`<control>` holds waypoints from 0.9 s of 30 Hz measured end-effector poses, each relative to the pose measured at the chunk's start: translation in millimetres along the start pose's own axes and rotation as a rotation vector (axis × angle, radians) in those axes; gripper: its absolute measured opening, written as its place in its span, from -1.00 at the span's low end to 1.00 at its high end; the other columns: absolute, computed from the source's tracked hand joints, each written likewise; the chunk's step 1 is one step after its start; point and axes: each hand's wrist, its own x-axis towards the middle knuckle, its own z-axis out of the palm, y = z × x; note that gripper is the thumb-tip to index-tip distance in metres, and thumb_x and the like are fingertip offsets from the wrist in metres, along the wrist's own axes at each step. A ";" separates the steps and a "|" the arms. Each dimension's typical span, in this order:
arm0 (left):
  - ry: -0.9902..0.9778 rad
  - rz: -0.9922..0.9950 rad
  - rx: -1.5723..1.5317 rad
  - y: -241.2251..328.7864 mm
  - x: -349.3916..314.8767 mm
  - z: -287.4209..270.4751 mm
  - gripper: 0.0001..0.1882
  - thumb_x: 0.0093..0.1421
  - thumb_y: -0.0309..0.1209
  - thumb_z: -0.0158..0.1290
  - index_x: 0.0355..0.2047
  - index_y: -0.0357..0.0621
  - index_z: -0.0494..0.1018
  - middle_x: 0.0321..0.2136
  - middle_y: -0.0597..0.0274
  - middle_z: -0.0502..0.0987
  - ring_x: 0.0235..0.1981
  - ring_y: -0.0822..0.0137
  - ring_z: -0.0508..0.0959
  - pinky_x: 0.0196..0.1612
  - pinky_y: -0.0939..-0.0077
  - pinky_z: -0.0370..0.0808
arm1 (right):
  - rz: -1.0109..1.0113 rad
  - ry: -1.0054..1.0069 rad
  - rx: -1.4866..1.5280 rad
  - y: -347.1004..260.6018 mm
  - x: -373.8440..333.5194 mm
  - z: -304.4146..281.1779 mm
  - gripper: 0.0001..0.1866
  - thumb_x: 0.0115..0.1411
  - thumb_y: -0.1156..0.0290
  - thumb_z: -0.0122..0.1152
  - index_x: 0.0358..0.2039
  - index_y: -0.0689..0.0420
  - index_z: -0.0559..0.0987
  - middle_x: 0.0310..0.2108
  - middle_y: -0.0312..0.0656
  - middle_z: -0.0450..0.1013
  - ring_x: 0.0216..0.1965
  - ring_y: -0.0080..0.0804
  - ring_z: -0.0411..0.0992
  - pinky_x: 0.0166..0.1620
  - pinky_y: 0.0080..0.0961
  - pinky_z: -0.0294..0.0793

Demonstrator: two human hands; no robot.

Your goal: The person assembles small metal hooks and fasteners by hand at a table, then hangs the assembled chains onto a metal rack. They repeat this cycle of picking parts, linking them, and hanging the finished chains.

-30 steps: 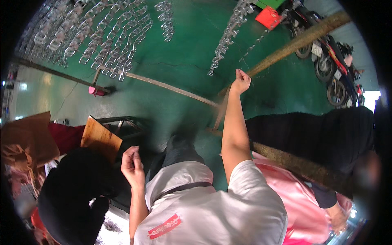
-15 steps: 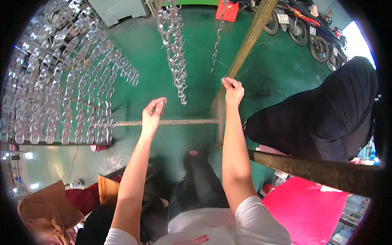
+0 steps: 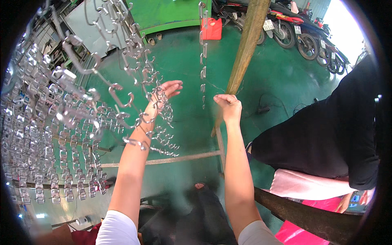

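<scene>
A single hanging string of linked, bent metal hooks ends a little to the left of my right hand. That hand's thumb and fingers are pinched together in front of the wooden post; anything between them is too small to make out. My left hand reaches up with its fingers stretched out to the right and nothing visible in them. In front of its wrist and forearm dangle several strings of shiny metal hooks, which partly hide it.
Many more strings of metal links hang at the left. A slanted wooden post and a low wooden bar stand ahead. Someone in black sits close at the right. Motorbikes and a red container are farther back.
My view has shifted up and left. The bunch of hook strings now swings across my left forearm. The left hand's fingers have stretched out; my right hand is nearer the single string's end.
</scene>
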 end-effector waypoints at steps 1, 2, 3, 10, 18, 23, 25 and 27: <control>-0.069 -0.011 -0.010 4.8 6.6 3.3 -0.68 0.24 -0.35 0.09 -0.04 -0.22 0.48 -0.04 0.18 0.51 -0.02 0.30 0.50 0.04 0.39 0.46 | 0.004 -0.013 0.019 -1.3 1.5 1.9 -0.85 -0.08 0.51 0.44 -0.43 0.19 0.68 -0.43 -0.25 0.51 -0.35 -0.52 0.49 -0.22 -0.58 0.44; -0.137 -0.025 -0.022 9.1 11.5 6.8 -0.69 0.24 -0.35 0.09 -0.04 -0.22 0.48 -0.04 0.18 0.51 -0.03 0.30 0.50 0.04 0.39 0.46 | 0.026 -0.023 0.007 -3.1 2.6 3.1 -0.85 -0.07 0.54 0.43 -0.42 0.22 0.68 -0.41 -0.26 0.51 -0.33 -0.54 0.48 -0.19 -0.60 0.43; -0.176 -0.040 -0.017 12.6 14.9 10.2 -0.66 0.21 -0.37 0.11 -0.02 -0.21 0.47 -0.05 0.17 0.51 -0.02 0.29 0.49 0.04 0.38 0.45 | 0.004 -0.034 0.010 -4.5 3.3 3.5 -0.84 -0.08 0.51 0.45 -0.42 0.19 0.68 -0.43 -0.23 0.51 -0.35 -0.51 0.49 -0.22 -0.58 0.44; -0.398 -0.071 0.197 33.5 27.4 29.5 -0.62 0.16 -0.43 0.15 0.00 -0.22 0.43 -0.04 0.22 0.50 -0.01 0.35 0.47 0.07 0.40 0.40 | -0.010 -0.078 -0.061 -11.2 12.8 6.7 -0.84 -0.08 0.47 0.45 -0.42 0.16 0.69 -0.44 -0.22 0.51 -0.37 -0.49 0.49 -0.26 -0.57 0.45; -0.545 0.048 0.237 34.4 33.8 44.9 -0.71 0.15 -0.50 0.13 -0.08 -0.17 0.49 -0.07 0.21 0.51 0.02 0.39 0.43 0.10 0.43 0.37 | -0.022 -0.122 -0.126 -16.5 17.3 7.5 -0.83 -0.10 0.43 0.46 -0.43 0.13 0.70 -0.46 -0.21 0.50 -0.37 -0.46 0.48 -0.26 -0.54 0.44; -0.563 0.127 0.194 31.7 37.5 44.5 -0.76 0.17 -0.53 0.12 -0.12 -0.16 0.52 -0.09 0.20 0.51 0.02 0.37 0.44 0.11 0.42 0.37 | -0.012 -0.156 -0.111 -23.8 14.8 6.2 -0.79 -0.13 0.36 0.48 -0.42 0.07 0.71 -0.43 -0.19 0.50 -0.39 -0.37 0.49 -0.27 -0.48 0.44; -0.538 0.135 0.203 31.0 37.3 44.4 -0.77 0.17 -0.53 0.11 -0.13 -0.16 0.53 -0.09 0.20 0.52 0.01 0.36 0.45 0.10 0.42 0.37 | -0.024 -0.171 -0.122 -26.7 13.9 7.1 -0.79 -0.14 0.36 0.49 -0.43 0.07 0.71 -0.43 -0.19 0.50 -0.39 -0.38 0.50 -0.27 -0.48 0.45; -0.496 0.111 0.249 31.7 35.8 43.8 -0.78 0.17 -0.54 0.11 -0.14 -0.17 0.55 -0.09 0.19 0.52 0.00 0.35 0.46 0.10 0.42 0.37 | -0.029 -0.186 -0.124 -29.5 13.4 10.8 -0.79 -0.14 0.37 0.49 -0.43 0.07 0.71 -0.43 -0.19 0.51 -0.39 -0.39 0.50 -0.28 -0.47 0.45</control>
